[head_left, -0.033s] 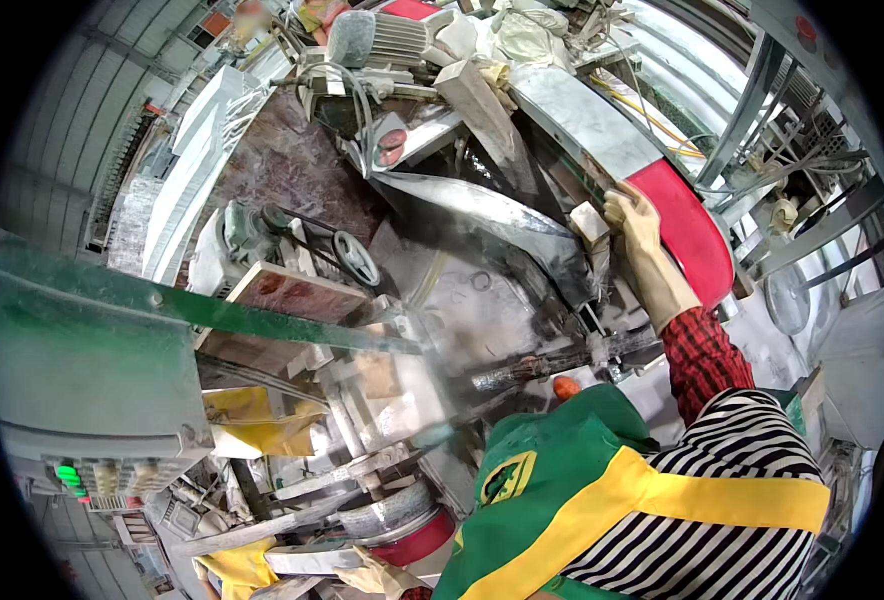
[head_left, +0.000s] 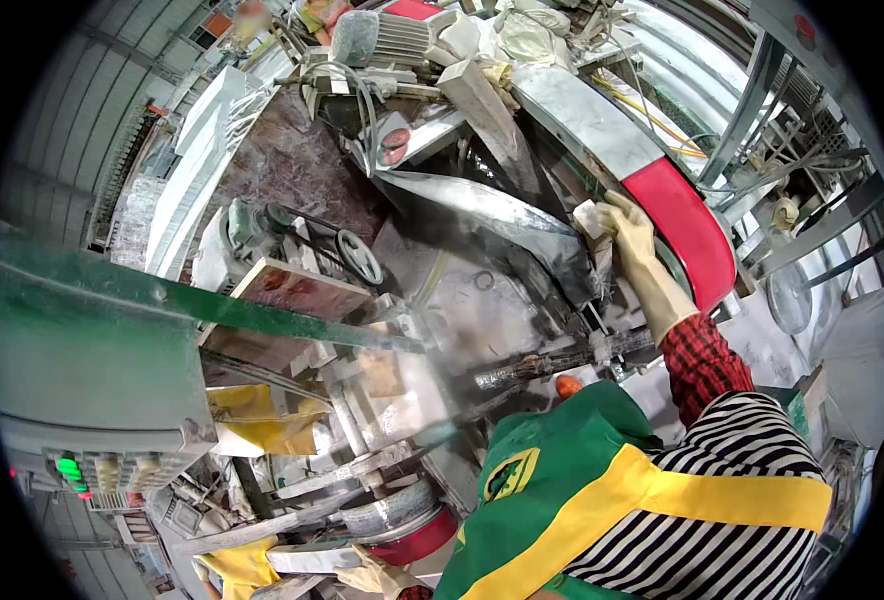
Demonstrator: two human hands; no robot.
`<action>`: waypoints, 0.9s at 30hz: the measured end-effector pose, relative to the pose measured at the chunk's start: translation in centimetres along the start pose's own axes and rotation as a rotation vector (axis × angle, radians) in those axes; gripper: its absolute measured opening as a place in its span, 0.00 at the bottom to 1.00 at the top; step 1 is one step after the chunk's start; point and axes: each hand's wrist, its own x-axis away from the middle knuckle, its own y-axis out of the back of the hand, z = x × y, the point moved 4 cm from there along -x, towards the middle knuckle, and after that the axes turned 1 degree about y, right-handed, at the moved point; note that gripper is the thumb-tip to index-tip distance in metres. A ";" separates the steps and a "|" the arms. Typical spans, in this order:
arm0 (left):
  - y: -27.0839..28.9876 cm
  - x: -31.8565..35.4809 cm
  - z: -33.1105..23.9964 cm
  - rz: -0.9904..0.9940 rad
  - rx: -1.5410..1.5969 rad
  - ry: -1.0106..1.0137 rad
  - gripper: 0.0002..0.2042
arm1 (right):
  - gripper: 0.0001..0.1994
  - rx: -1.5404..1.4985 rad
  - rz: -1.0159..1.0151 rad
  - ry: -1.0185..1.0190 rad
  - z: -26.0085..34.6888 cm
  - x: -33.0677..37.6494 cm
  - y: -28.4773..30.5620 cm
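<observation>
My right hand [head_left: 626, 226] wears a cream glove and a red plaid cuff. Its fingers are closed about a small pale block [head_left: 591, 220], beside a broad curved band [head_left: 684, 238] that is red on this stretch. Down at the lower edge is my left hand [head_left: 377, 573], gloved as well and partly cut off. Its fingers meet the end of a pale bar [head_left: 307, 558] and appear closed around it; the frame hides its palm. A red-sided wheel [head_left: 417, 540] stands just above that hand.
A green machine arm [head_left: 212, 310] crosses the left side above a panel with lit buttons [head_left: 72, 470]. Ahead are a spoked pulley [head_left: 359, 258], a tapered metal guard [head_left: 482, 210] and a motor [head_left: 387, 38]. A yellow cloth [head_left: 242, 568] hangs near the bottom edge.
My right hand has shifted slightly left, off the edge of the red band and onto the pale block. My left hand stays in place.
</observation>
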 end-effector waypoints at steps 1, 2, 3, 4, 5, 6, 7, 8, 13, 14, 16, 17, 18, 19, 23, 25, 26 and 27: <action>-0.2 -0.6 -0.1 0.013 0.003 0.013 0.30 | 0.21 -0.061 0.176 0.000 -1.1 2.4 -0.2; -0.3 -0.9 0.1 0.024 0.003 0.028 0.30 | 0.21 0.045 0.177 -0.139 -2.8 5.1 -1.0; -0.5 -1.2 0.2 0.038 0.006 0.034 0.30 | 0.19 0.009 0.220 -0.190 -4.4 7.4 -1.6; -0.6 -1.3 0.5 0.050 0.004 0.042 0.31 | 0.19 -0.026 0.369 -0.202 -5.5 10.0 -2.3; -0.9 -1.6 0.4 0.061 0.008 0.040 0.31 | 0.20 0.128 0.415 -0.169 -7.5 11.6 -1.8; -1.0 -1.6 0.8 0.068 0.008 0.045 0.32 | 0.20 0.276 0.411 -0.298 -8.4 13.6 -2.1; -1.1 -1.5 1.1 0.075 0.006 0.047 0.32 | 0.19 0.491 0.514 -0.291 -9.0 15.2 -2.1; -1.1 -1.5 1.4 0.082 0.005 0.048 0.32 | 0.18 0.637 0.611 -0.309 -8.9 16.7 -2.3; -2.3 -1.1 0.8 0.129 0.040 0.048 0.34 | 0.20 0.944 0.692 -0.408 -12.8 19.3 3.8; -2.5 -1.0 0.7 0.142 0.050 0.048 0.35 | 0.18 0.964 0.699 -0.354 -13.2 19.1 5.5; -2.8 -0.9 0.4 0.156 0.065 0.044 0.36 | 0.18 0.979 0.584 -0.500 -14.4 19.0 8.3; -3.5 -1.1 -0.3 0.170 0.072 0.032 0.36 | 0.18 0.965 0.493 -0.597 -14.4 19.0 9.6; -3.7 -0.9 -0.3 0.179 0.086 0.032 0.37 | 0.18 0.947 0.413 -0.692 -14.5 18.9 10.5; -3.3 -0.9 0.0 0.175 0.092 0.038 0.37 | 0.17 0.958 0.485 -0.613 -14.9 18.4 11.3; -2.8 -0.3 0.4 0.175 0.103 0.035 0.39 | 0.16 0.739 0.349 -0.660 -19.1 18.2 11.7; -2.6 0.1 -0.3 0.195 0.147 0.025 0.40 | 0.18 0.988 0.479 -0.659 -20.6 17.4 9.2; -2.5 0.3 -0.9 0.213 0.176 0.019 0.41 | 0.19 0.989 0.522 -0.607 -21.6 17.9 8.2; -2.3 1.2 -0.4 0.234 0.203 0.039 0.42 | 0.19 0.964 0.546 -0.562 -20.6 19.1 5.5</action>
